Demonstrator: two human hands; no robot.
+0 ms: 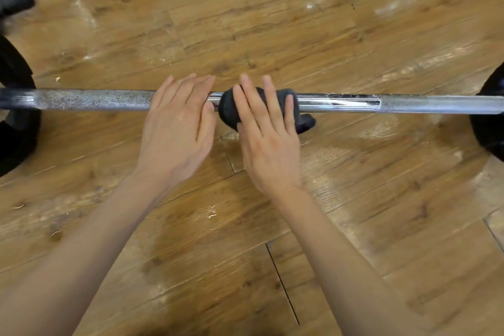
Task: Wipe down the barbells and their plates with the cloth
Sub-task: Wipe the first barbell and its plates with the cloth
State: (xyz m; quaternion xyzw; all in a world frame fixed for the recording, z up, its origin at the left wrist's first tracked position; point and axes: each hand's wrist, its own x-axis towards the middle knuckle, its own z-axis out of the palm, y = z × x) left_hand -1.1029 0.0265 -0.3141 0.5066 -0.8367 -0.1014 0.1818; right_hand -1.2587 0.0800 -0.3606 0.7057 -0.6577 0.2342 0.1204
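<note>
Your flat right hand [268,142] presses the soft cloth [231,109] (limp, bunches easily) onto the heavy, rigid barbell [409,103]; your left hand [178,128] rests beside it, fingers straight.

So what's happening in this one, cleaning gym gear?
Yes. A person is wiping a barbell that lies across a wooden floor. The right hand presses a dark cloth onto the smooth middle of the shaft with straight fingers, while the left hand rests flat on the bar beside it. Black plates sit at both ends, not being touched.

Both flat hands [268,142] on clothed barbell [409,103]
</note>
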